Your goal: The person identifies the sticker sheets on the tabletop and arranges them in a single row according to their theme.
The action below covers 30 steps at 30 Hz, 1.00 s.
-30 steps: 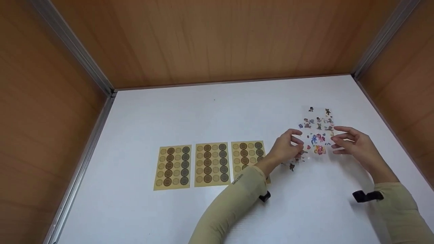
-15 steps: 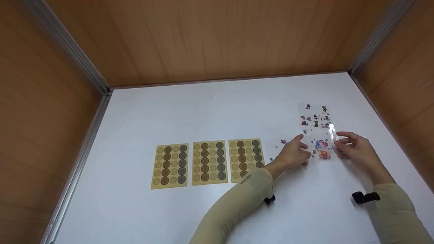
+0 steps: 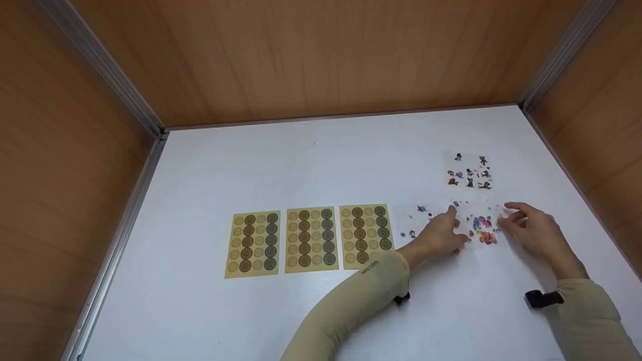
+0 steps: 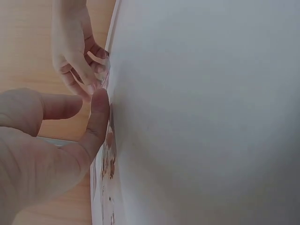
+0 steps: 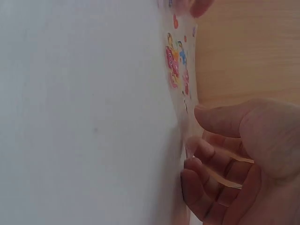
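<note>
A clear sticker sheet [image 3: 484,223] with colourful cartoon figures lies low over the white table, between both hands. My left hand [image 3: 441,233] touches its left side; in the left wrist view a fingertip [image 4: 99,101] rests on the sheet, the thumb standing apart from it. My right hand [image 3: 534,228] holds the right edge between thumb and fingers. In the right wrist view the sheet's edge passes between the thumb [image 5: 218,119] and the curled fingers. A second clear sticker sheet [image 3: 414,218] lies left of it, partly under my left wrist.
Three tan sheets of round stickers, left [image 3: 252,244], middle [image 3: 312,239] and right [image 3: 366,235], lie in a row. Another clear sticker sheet [image 3: 469,172] lies farther back. Wooden panels [image 3: 341,60] with metal rails border the white table [image 3: 251,321].
The held sheet has come toward me and down from over the back sheet, to a place in line with the row. Both hands moved with it, slightly rightward.
</note>
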{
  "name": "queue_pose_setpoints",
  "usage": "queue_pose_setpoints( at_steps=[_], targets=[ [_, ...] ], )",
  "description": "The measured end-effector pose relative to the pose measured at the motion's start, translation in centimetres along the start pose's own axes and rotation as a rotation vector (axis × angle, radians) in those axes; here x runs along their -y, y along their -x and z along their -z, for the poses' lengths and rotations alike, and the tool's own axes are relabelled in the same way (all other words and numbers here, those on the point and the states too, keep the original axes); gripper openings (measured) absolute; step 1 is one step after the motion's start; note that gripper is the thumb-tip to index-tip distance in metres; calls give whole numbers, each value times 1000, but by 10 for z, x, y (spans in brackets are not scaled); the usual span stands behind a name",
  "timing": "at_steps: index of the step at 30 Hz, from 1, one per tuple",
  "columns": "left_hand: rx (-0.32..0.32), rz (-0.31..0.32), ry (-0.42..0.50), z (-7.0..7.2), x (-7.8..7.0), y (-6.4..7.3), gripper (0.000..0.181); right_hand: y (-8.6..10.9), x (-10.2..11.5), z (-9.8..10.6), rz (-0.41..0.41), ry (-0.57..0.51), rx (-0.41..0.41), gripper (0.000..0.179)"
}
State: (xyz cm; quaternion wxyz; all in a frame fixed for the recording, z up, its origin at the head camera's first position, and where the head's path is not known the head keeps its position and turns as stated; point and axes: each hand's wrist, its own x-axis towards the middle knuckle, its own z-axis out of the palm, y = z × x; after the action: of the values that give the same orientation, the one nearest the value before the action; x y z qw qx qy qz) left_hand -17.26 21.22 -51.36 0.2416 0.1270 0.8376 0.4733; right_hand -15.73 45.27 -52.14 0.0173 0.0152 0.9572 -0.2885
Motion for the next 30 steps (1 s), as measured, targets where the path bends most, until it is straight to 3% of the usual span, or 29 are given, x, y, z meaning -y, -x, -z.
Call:
queue_pose_setpoints(
  at_steps=[9, 18, 25, 27, 30],
  targets=[
    [-11, -43, -113, 4, 3, -3, 75, -2, -5, -3, 70, 43, 4, 50],
    [-25, -100, -289, 2, 6, -3, 63, -3, -6, -6, 59, 42, 35, 48],
    [-40, -123, -316, 2, 2, -1, 59, -4, -7, -6, 67, 55, 33, 48],
    [-31, -190, -398, 2, 1, 1, 55, -4, -7, -6, 70, 59, 29, 48],
    [-23, -360, -695, 1, -2, 6, 43, -3, -7, -7, 93, 64, 8, 46]
  ],
)
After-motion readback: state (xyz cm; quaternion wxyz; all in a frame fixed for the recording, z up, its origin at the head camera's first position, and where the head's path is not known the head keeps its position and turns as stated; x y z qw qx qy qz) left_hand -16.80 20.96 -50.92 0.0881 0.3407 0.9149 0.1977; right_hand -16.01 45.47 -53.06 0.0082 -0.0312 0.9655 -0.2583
